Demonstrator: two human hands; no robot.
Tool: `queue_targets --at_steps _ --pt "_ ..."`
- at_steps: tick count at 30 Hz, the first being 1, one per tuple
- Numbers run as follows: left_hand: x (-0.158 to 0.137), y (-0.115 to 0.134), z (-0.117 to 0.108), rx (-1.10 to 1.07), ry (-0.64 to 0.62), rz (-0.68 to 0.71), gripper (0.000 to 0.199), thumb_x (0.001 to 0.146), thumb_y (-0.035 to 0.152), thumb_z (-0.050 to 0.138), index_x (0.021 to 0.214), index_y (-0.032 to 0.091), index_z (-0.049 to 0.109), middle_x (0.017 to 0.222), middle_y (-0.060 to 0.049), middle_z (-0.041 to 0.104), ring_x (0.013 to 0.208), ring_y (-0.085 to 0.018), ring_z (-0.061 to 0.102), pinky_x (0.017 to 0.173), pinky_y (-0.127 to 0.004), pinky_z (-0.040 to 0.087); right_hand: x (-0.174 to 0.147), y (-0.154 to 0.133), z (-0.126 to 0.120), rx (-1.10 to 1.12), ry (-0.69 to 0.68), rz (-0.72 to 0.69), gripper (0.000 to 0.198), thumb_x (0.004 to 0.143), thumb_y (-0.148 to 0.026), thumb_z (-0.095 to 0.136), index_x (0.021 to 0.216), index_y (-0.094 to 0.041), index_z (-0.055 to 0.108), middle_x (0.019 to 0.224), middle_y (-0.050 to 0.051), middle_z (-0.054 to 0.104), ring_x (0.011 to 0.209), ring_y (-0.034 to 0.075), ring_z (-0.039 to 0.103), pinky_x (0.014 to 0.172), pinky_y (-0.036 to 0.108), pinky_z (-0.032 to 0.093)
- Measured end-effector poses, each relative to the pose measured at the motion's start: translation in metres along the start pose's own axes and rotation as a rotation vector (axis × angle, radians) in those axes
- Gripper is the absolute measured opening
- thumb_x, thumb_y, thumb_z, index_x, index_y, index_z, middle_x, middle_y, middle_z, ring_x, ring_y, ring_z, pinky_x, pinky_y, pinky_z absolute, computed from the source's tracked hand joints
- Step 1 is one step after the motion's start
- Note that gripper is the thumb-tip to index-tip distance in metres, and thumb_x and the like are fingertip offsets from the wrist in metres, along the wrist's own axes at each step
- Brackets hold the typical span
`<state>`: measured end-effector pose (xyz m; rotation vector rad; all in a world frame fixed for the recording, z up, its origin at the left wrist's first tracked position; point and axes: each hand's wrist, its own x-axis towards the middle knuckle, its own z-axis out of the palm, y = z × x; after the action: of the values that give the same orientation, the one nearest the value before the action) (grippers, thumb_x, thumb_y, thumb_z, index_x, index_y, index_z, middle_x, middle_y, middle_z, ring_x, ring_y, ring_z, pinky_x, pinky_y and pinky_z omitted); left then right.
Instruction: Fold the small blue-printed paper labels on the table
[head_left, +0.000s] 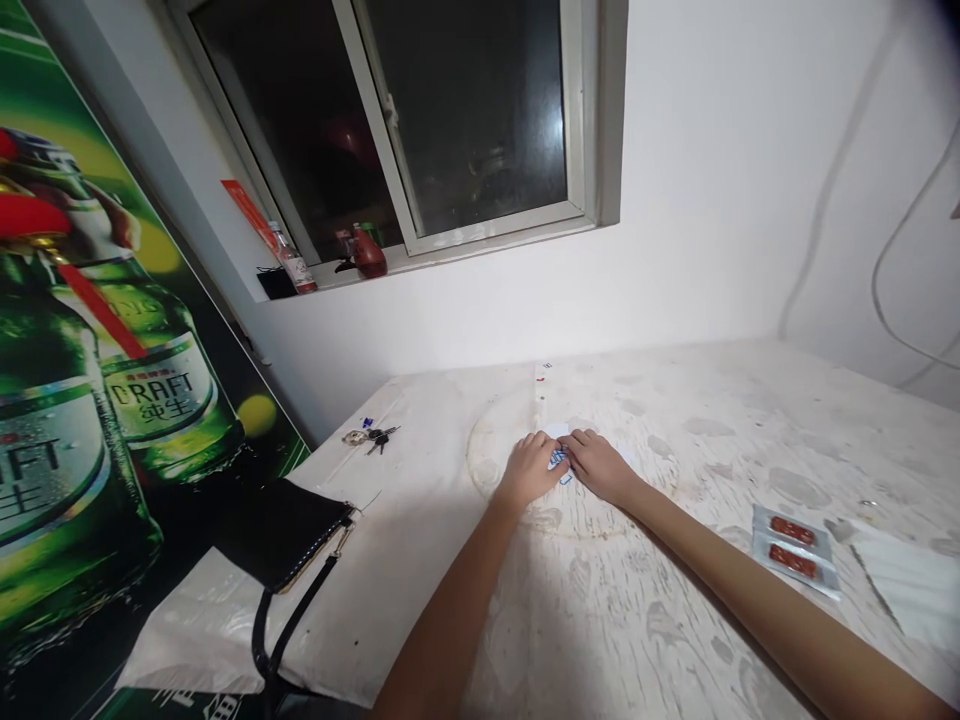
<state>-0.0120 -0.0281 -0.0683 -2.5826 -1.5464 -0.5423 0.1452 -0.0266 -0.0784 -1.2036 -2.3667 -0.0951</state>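
Near the middle of the table, my left hand (534,466) and my right hand (598,463) lie close together, palms down with fingers curled. Between them shows a small flat piece with a blue-and-white pattern (557,457), perhaps a card. Both hands seem closed about its sides, and the fingers hide most of it. A white flat piece (556,430) shows just beyond the fingertips. Below the pattern, a small blue-edged bit (565,479) lies by my left thumb. How many pieces lie under the hands I cannot tell.
A bunch of keys (381,437) and a black bag (292,530) with a strap lie at the left. To the right are a silver blister pack (795,550) with two reddish pieces and white paper (911,580). Bottles (295,262) stand on the windowsill.
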Motion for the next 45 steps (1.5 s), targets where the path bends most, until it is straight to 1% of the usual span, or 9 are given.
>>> queue_targets --at_steps 5,12,17,22,26,30,36,40,45 --pt "-0.002 0.002 -0.001 0.003 0.003 -0.005 0.027 0.077 0.041 0.055 0.095 0.022 0.056 0.097 -0.005 0.053 0.097 -0.021 0.049 0.085 -0.036 0.039 0.000 -0.004 0.001 -0.059 -0.011 0.081 0.030 0.087 -0.016 0.034 0.108 -0.012 0.055 0.094 0.011 0.054 0.088 0.021 0.048 0.076 0.030 0.036" --pt "-0.003 0.002 -0.003 -0.057 0.012 0.020 0.027 0.075 0.038 0.056 0.096 0.022 0.051 0.102 -0.002 0.054 0.098 -0.019 0.049 0.088 -0.034 0.037 0.002 -0.006 0.000 -0.160 0.038 0.189 0.035 0.090 -0.027 0.029 0.087 -0.009 0.059 0.089 0.016 0.055 0.089 0.027 0.046 0.080 0.036 0.033" --pt "0.000 0.002 -0.002 -0.104 0.017 0.021 0.022 0.072 0.032 0.057 0.088 0.020 0.049 0.095 -0.002 0.055 0.093 -0.020 0.050 0.083 -0.034 0.038 0.001 -0.007 -0.004 -0.136 0.021 0.237 0.031 0.089 -0.031 0.032 0.087 -0.012 0.057 0.090 0.012 0.057 0.087 0.023 0.050 0.075 0.032 0.033" --pt "0.000 0.003 -0.003 -0.157 0.033 0.009 0.032 0.070 0.028 0.058 0.098 0.021 0.045 0.097 -0.003 0.055 0.092 -0.020 0.051 0.082 -0.033 0.039 -0.001 -0.008 -0.005 -0.102 -0.005 0.241 0.028 0.089 -0.032 0.033 0.085 -0.016 0.055 0.083 0.007 0.061 0.077 0.019 0.054 0.065 0.028 0.033" --pt "-0.002 0.006 -0.004 -0.294 0.049 0.025 0.044 0.070 0.023 0.057 0.109 0.022 0.039 0.106 -0.003 0.053 0.091 -0.017 0.052 0.080 -0.029 0.042 -0.001 -0.009 -0.007 -0.099 -0.001 0.227 0.028 0.088 -0.030 0.034 0.083 -0.015 0.056 0.083 0.008 0.061 0.082 0.021 0.055 0.068 0.029 0.033" --pt "0.000 0.010 0.000 -0.495 0.110 0.067 0.050 0.067 0.013 0.056 0.113 0.022 0.039 0.107 -0.004 0.049 0.088 -0.015 0.052 0.077 -0.028 0.044 -0.001 -0.008 -0.011 -0.097 -0.002 0.220 0.026 0.087 -0.029 0.035 0.084 -0.014 0.056 0.088 0.010 0.061 0.088 0.022 0.054 0.071 0.029 0.033" --pt "0.008 0.007 0.010 -0.594 0.229 0.071 0.041 0.071 0.007 0.052 0.108 0.021 0.047 0.095 -0.003 0.046 0.077 -0.012 0.049 0.073 -0.026 0.044 -0.001 -0.005 -0.011 -0.060 -0.045 0.276 0.028 0.089 -0.031 0.032 0.100 -0.016 0.052 0.081 0.008 0.065 0.074 0.020 0.059 0.060 0.027 0.033" --pt "0.012 0.004 0.011 -0.608 0.293 0.031 0.041 0.067 0.002 0.052 0.104 0.020 0.051 0.091 -0.002 0.046 0.077 -0.011 0.050 0.076 -0.026 0.044 0.001 -0.002 -0.008 0.015 -0.047 0.329 0.031 0.090 -0.033 0.029 0.090 -0.017 0.056 0.079 0.010 0.066 0.073 0.022 0.061 0.060 0.027 0.034" --pt "0.021 0.004 0.008 -0.600 0.441 -0.102 0.027 0.069 0.003 0.051 0.090 0.019 0.055 0.088 -0.002 0.049 0.071 -0.012 0.049 0.073 -0.027 0.044 0.004 0.009 -0.010 0.180 0.062 0.449 0.035 0.091 -0.034 0.027 0.081 -0.016 0.055 0.073 0.012 0.063 0.072 0.025 0.061 0.061 0.029 0.037"
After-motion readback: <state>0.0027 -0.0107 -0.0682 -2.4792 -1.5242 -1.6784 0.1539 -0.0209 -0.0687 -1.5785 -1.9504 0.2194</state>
